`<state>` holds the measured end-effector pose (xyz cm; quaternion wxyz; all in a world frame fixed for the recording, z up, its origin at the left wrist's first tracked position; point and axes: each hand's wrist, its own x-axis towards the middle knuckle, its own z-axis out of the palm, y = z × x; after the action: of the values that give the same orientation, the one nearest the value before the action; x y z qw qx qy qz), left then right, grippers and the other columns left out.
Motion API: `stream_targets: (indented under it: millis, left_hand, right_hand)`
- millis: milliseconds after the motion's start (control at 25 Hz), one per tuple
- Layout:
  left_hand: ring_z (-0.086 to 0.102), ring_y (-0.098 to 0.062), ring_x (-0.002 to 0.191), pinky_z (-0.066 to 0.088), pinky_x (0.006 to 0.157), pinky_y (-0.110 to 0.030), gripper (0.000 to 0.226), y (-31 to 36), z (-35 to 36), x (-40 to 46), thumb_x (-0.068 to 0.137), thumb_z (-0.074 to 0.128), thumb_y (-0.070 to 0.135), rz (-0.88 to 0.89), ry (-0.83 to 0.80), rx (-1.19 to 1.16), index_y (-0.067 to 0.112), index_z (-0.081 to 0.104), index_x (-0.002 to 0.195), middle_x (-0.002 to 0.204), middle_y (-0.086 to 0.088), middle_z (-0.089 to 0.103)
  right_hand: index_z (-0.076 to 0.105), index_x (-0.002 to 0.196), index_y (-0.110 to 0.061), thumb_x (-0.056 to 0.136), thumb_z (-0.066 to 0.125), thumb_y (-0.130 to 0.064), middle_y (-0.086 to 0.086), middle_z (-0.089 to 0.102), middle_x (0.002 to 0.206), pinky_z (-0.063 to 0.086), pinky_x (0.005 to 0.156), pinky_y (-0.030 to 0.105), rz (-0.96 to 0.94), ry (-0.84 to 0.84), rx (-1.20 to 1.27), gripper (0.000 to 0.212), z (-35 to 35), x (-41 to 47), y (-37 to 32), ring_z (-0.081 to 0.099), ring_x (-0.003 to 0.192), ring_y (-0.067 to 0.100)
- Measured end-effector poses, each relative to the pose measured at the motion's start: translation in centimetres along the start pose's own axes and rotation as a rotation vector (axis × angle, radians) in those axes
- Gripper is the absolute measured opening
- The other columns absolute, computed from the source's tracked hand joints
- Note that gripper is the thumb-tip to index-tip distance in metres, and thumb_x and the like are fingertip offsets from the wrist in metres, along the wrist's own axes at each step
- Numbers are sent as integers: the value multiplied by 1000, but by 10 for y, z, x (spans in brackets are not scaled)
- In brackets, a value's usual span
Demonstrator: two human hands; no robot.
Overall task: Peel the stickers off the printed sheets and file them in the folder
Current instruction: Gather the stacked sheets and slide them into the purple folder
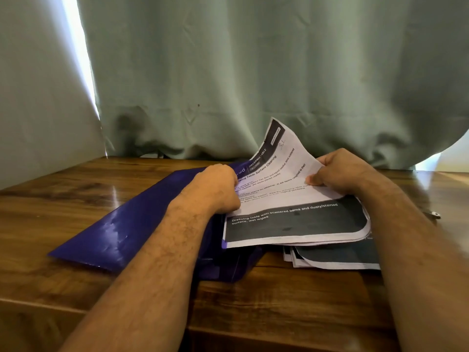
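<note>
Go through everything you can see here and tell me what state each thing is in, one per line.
Blue folder: open, flat on the wooden table.
Top printed sheet: lifted and curled up at its far end, gripped at both sides.
Stack of printed sheets: lying flat, edges fanned unevenly.
Left hand: gripping the top sheet's left edge.
Right hand: pinching its right edge.
Curtain: drawn, light showing at its sides.

One purple folder (132,224), two hands, printed sheets (291,219) (several, stacked, uncountable)
</note>
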<state>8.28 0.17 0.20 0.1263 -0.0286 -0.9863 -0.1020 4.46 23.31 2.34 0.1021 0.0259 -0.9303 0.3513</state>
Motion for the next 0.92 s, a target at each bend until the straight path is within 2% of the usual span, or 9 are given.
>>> stream_targets:
  millis: [120, 280, 360, 440, 520, 600, 760, 840, 920]
  left_hand:
    - [64, -24, 103, 53, 89, -33, 32, 4, -5, -3, 76, 64, 18, -53, 146, -127, 26, 77, 104, 110, 1, 72]
    - [65, -16, 92, 54, 83, -31, 23, 4, -12, -6, 75, 62, 11, -120, 324, -338, 30, 74, 81, 90, 9, 72]
    - [64, -13, 86, 54, 78, -31, 23, 5, -14, -6, 76, 62, 8, -126, 358, -361, 29, 71, 73, 81, 11, 69]
    - [64, -13, 83, 56, 78, -32, 24, 5, -12, -5, 79, 63, 10, -118, 329, -317, 28, 74, 69, 78, 10, 70]
    - [66, -16, 83, 58, 80, -34, 24, 4, -9, -3, 80, 62, 11, -104, 300, -266, 27, 78, 71, 79, 7, 73]
    - [67, -18, 84, 58, 81, -36, 24, 5, -6, -1, 82, 61, 11, -103, 298, -223, 26, 79, 75, 82, 5, 74]
    - [66, -21, 83, 50, 69, -31, 20, 4, -1, 5, 83, 62, 12, -150, 360, -144, 23, 78, 83, 86, 2, 72]
    - [65, -23, 82, 45, 65, -31, 15, 4, 2, 9, 81, 63, 15, -161, 403, -118, 22, 76, 85, 87, 0, 71]
    - [64, -26, 84, 43, 65, -31, 15, 6, 5, 10, 79, 64, 19, -167, 425, -107, 21, 74, 90, 90, -2, 71]
  right_hand:
    - [77, 98, -21, 81, 79, -13, 2, 70, 85, 49, 80, 29, 9, 25, -31, 18, 0, 1, -1, 62, 81, 20]
    - [77, 104, -22, 80, 79, -16, 3, 70, 88, 49, 82, 29, 19, 61, -33, 25, -3, 2, 0, 61, 85, 21]
    - [77, 102, -19, 81, 78, -16, 2, 70, 85, 49, 76, 27, 17, 59, 7, 21, -6, 0, -2, 62, 79, 19]
    - [75, 97, -14, 84, 74, -14, 2, 72, 82, 51, 59, 22, 60, -1, 145, 13, -11, -8, -4, 66, 65, 16]
    - [71, 102, -5, 90, 59, -8, 11, 76, 86, 55, 48, 25, 167, -212, 446, 17, -14, -16, -7, 71, 59, 21]
    - [67, 108, 0, 94, 44, 0, 16, 76, 90, 59, 49, 32, 222, -381, 676, 27, -14, -21, -8, 73, 64, 25]
    - [64, 106, 5, 92, 42, 12, 15, 75, 77, 56, 44, 32, 206, -285, 800, 27, 3, -18, -18, 72, 58, 26]
    - [65, 109, 7, 89, 45, 16, 15, 76, 83, 61, 53, 33, 170, -260, 796, 29, 21, -15, -26, 74, 66, 26]
    - [65, 115, 7, 89, 47, 15, 16, 75, 96, 62, 63, 33, 147, -308, 775, 32, 42, -14, -35, 74, 81, 28]
